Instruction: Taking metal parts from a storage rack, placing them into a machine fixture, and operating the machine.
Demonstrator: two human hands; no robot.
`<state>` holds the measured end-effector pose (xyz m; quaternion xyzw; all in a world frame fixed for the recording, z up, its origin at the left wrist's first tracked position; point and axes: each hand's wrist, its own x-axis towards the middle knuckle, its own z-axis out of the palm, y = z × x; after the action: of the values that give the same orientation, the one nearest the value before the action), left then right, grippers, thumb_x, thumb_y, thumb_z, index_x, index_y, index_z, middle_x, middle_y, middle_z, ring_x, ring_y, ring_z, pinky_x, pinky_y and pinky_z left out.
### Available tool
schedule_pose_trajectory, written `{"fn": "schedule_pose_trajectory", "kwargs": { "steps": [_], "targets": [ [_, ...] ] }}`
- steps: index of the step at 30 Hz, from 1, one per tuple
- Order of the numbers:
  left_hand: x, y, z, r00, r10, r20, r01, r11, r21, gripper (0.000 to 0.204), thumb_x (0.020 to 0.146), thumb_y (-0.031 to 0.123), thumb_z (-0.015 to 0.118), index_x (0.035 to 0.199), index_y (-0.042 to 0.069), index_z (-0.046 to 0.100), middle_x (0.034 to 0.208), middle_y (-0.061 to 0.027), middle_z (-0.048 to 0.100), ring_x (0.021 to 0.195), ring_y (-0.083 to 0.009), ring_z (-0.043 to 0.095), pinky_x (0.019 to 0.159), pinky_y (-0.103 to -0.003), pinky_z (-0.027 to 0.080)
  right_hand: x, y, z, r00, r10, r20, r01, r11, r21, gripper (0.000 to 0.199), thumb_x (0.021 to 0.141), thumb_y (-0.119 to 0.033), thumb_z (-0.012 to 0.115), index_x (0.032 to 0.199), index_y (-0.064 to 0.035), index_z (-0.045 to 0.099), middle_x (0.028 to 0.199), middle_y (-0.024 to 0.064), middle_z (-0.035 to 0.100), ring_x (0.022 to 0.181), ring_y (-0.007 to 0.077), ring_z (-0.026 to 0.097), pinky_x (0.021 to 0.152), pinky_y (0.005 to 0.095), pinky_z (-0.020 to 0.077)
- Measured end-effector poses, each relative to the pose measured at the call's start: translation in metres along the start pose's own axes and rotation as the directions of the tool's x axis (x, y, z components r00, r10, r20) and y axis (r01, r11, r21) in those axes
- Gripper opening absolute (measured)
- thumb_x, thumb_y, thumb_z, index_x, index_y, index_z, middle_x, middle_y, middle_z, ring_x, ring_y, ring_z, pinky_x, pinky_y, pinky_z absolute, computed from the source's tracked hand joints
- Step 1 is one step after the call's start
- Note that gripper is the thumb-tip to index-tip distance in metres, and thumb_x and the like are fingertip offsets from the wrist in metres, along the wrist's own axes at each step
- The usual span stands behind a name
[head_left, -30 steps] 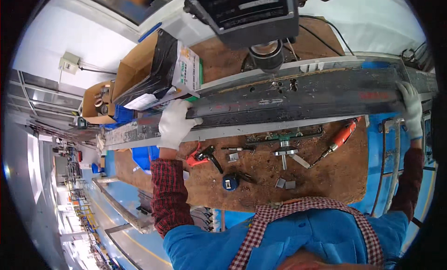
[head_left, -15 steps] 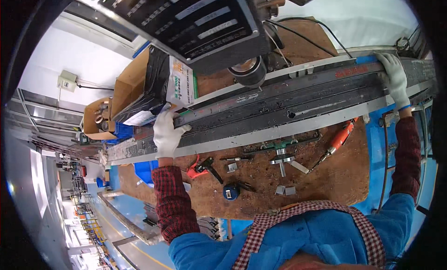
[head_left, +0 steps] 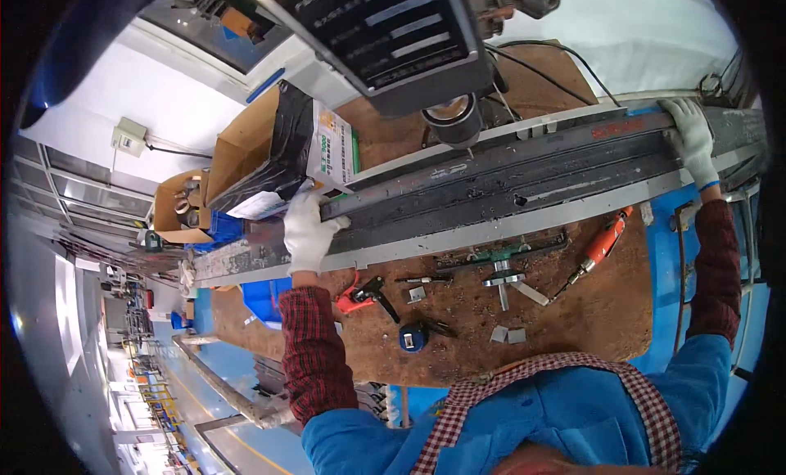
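A long dark metal profile (head_left: 393, 203) with grooves and a small hole runs across the workbench. My left hand (head_left: 308, 234), in a white glove, grips the profile toward its left part, thumb stretched along its face. Far to the right, my right hand (head_left: 693, 141), also gloved, has its fingers over the profile's upper edge near red marks. Above the middle hangs the drill press head (head_left: 401, 41). Its chuck (head_left: 453, 125) holds a thin bit, whose tip is close to the profile's upper edge; I cannot tell whether they touch.
On the wooden bench (head_left: 589, 328) in front lie a red-and-black hand tool (head_left: 364, 297), a blue tape measure (head_left: 413, 337), an orange power tool (head_left: 604, 242), a clamp-like metal fixture (head_left: 503, 277) and small metal plates (head_left: 508, 335). Cardboard boxes (head_left: 246, 152) stand behind my left hand.
The view has shifted slightly, so the drill press, boxes and bench tools appear a little farther right. Both hands keep their hold on the profile, with no clear movement along it.
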<state>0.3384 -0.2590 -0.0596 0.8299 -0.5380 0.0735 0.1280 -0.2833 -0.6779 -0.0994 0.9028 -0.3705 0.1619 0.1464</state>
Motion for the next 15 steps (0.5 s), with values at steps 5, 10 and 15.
{"fn": "schedule_pose_trajectory", "kwargs": {
  "steps": [5,10,15],
  "targets": [
    [0.004,0.003,-0.008,0.999,-0.029,-0.02,0.03,0.999,0.028,0.05,0.063,0.017,0.089,0.106,0.002,0.069,0.112,-0.018,0.066,0.108,-0.0377,0.062,0.097,-0.041,0.05,0.0,-0.009,-0.005,0.997,-0.006,-0.077,0.011,0.998,0.064,0.062,0.076,-0.015,0.067,0.136,-0.0108,0.057,0.126,0.0092,0.061,0.117,0.0335,0.055,0.106,0.041,0.0426],
    [0.002,0.008,-0.009,1.0,-0.012,-0.017,0.012,1.0,0.027,0.05,0.066,0.023,0.088,0.108,0.002,0.07,0.114,-0.0197,0.067,0.114,-0.0384,0.062,0.099,-0.041,0.049,0.011,-0.024,-0.038,0.976,0.091,0.2,-0.104,0.993,0.055,0.062,0.078,-0.02,0.069,0.138,-0.0105,0.057,0.133,0.0072,0.061,0.115,0.0312,0.057,0.105,0.0407,0.0444],
    [-0.007,-0.014,-0.001,0.977,0.179,-0.114,-0.183,0.983,-0.03,0.049,0.07,0.03,0.085,0.108,0.002,0.07,0.114,-0.0204,0.068,0.113,-0.0391,0.062,0.099,-0.042,0.049,0.096,-0.076,-0.115,0.999,-0.049,0.01,0.015,0.493,0.87,0.067,0.095,-0.038,0.065,0.148,-0.0006,0.049,0.143,0.0144,0.056,0.119,0.0313,0.06,0.106,0.0398,0.0445]
  ]
}}
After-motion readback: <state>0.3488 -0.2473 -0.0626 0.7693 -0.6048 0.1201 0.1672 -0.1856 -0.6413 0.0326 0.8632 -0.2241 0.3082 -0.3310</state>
